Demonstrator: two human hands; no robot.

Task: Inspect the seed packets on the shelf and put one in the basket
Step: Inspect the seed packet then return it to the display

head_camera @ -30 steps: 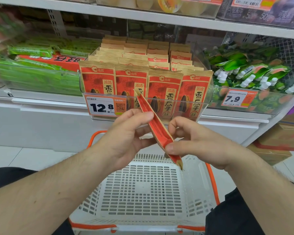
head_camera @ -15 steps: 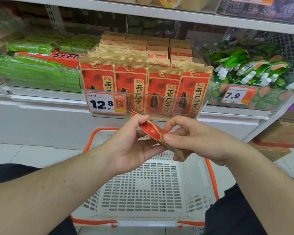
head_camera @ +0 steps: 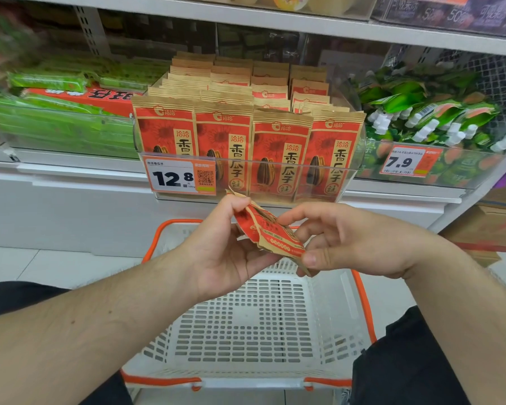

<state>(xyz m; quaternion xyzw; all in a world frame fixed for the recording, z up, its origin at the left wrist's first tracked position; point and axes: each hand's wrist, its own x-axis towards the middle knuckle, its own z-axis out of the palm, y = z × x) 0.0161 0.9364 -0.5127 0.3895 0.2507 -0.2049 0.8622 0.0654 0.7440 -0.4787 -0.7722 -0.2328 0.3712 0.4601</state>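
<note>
One seed packet [head_camera: 268, 233] was out of the display, held tilted above the basket [head_camera: 246, 325] and between two hands. The left hand [head_camera: 228, 252] pinched its upper end, thumb and fingers curled round the crinkled paper; the right hand [head_camera: 354, 244] pinched the lower corner under its thumb. Four more packets [head_camera: 279, 153] stood upright in the front row of a clear plastic bin [head_camera: 360, 159] on the shelf [head_camera: 70, 182], with further rows behind that I could not count. Two price tags showed, one reading 12.8 [head_camera: 180, 178], the other 7.9 [head_camera: 408, 162]. The basket was white slotted plastic with an orange rim, its floor partly hidden by both forearms. Green pouches with white caps [head_camera: 421, 118] sat to the right.
</note>
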